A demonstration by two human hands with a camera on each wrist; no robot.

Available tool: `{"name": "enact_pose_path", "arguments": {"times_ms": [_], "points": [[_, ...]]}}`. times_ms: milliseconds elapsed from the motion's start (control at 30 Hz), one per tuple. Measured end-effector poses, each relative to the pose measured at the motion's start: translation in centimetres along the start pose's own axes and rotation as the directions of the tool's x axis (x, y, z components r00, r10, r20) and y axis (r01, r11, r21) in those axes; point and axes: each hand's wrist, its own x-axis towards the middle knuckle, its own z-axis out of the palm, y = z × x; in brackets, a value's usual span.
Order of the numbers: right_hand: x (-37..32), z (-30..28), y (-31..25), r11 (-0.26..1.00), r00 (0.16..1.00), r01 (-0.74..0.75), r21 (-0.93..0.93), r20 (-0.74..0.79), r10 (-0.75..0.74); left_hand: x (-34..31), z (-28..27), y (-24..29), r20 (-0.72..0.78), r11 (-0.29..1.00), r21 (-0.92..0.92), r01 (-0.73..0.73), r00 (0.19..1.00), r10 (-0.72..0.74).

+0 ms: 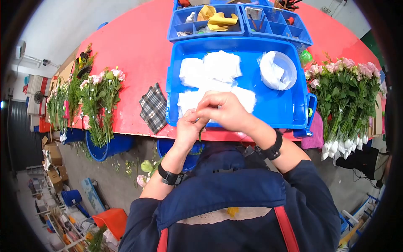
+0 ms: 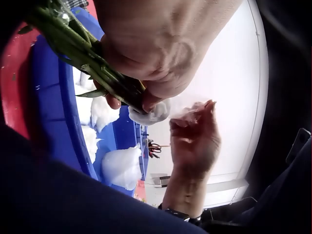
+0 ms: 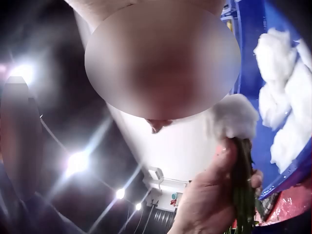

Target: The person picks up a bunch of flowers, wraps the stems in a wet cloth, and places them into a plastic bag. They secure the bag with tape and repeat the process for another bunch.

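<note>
My left hand grips a bunch of green flower stems, cut ends up. White cotton wraps those ends just past the thumb. A pink flower head hangs below, beside my left forearm. Close by, my right hand has curled fingers with the tips together; in the left wrist view a thin white wisp stretches from the cotton to those fingertips. The right wrist view has a blurred patch over the right hand. Both hands are at the near edge of a blue tray holding several white cotton pads.
A round clear tub with white material stands in the tray. Beyond are blue divided boxes with yellow gloves. Pink roses lie at right, more flowers at left, near a checked cloth. Blue buckets stand below the edge.
</note>
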Motion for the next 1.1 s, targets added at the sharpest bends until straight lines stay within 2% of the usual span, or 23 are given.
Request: {"name": "enact_pose_path", "arguments": {"times_ms": [33, 100, 200, 233, 300, 433, 500, 600, 700, 800, 867, 900, 1000, 1067, 1100], "points": [[-0.3, 0.6, -0.4, 0.982, 0.997, 0.076, -0.171, 0.013, -0.075, 0.1, -0.1, -0.1, 0.012, 1.000, -0.008, 0.017, 1.000, -0.017], [-0.8, 0.7, -0.8, 0.905, 0.986, 0.131, -0.404, -0.045, -0.163, 0.1, -1.0, 0.7, 0.052, 0.997, -0.069, 0.017, 0.999, -0.013], [-1.4, -0.4, 0.6, 0.982, 0.933, -0.110, -0.156, -0.358, 0.047, -0.7, -2.3, 3.8, 0.072, 0.987, -0.158, 0.027, 0.997, -0.016], [-1.6, -1.2, 1.5, 0.985, 0.906, -0.172, 0.000, -0.392, 0.158, -0.5, -3.5, 3.5, 0.141, 0.961, -0.268, 0.072, 0.989, -0.035], [-2.0, -2.4, 2.3, 0.940, 0.876, -0.285, 0.190, -0.348, 0.335, -0.6, -5.1, 3.6, 0.250, 0.928, -0.340, 0.150, 0.966, -0.064], [-2.4, -0.4, 2.3, 0.879, 0.883, -0.317, 0.356, -0.227, 0.410, -0.7, -4.3, 3.2, 0.434, 0.866, -0.412, 0.283, 0.897, -0.086], [-2.7, 0.8, 2.8, 0.846, 0.877, -0.339, 0.412, -0.187, 0.443, -0.7, -3.6, 2.9, 0.404, 0.867, -0.420, 0.268, 0.911, -0.086], [-3.4, 0.9, 2.7, 0.853, 0.861, -0.444, 0.276, -0.134, 0.491, 0.2, -4.2, 2.1, 0.321, 0.862, -0.455, 0.224, 0.944, -0.076], [-3.9, 1.1, 2.9, 0.870, 0.855, -0.445, 0.212, -0.188, 0.483, 0.2, -4.9, 1.9, 0.327, 0.853, -0.468, 0.231, 0.942, -0.075], [-3.5, 0.9, 3.3, 0.803, 0.815, -0.397, 0.445, -0.233, 0.531, -0.4, -4.2, 2.2, 0.312, 0.868, -0.433, 0.245, 0.944, -0.110], [-3.0, 0.6, 2.7, 0.692, 0.761, -0.443, 0.571, -0.169, 0.626, -0.5, -3.9, 1.8, 0.330, 0.881, -0.402, 0.251, 0.937, -0.116], [-2.7, 0.6, 2.4, 0.628, 0.733, -0.461, 0.627, -0.130, 0.668, -0.5, -3.7, 1.7, 0.293, 0.903, -0.374, 0.209, 0.951, -0.098], [-2.2, 0.8, 2.1, 0.772, 0.778, -0.373, 0.515, -0.279, 0.563, -0.8, -2.7, 1.9, 0.187, 0.948, -0.301, 0.105, 0.981, -0.050], [-1.9, 1.7, 2.2, 0.936, 0.866, -0.239, 0.258, -0.379, 0.326, -0.8, -2.4, 1.8, 0.126, 0.969, -0.245, 0.002, 0.992, 0.030], [-1.8, 2.2, 2.2, 0.980, 0.895, -0.159, 0.120, -0.402, 0.194, -0.7, -2.3, 1.7, 0.098, 0.976, -0.213, -0.048, 0.993, 0.071]]}}
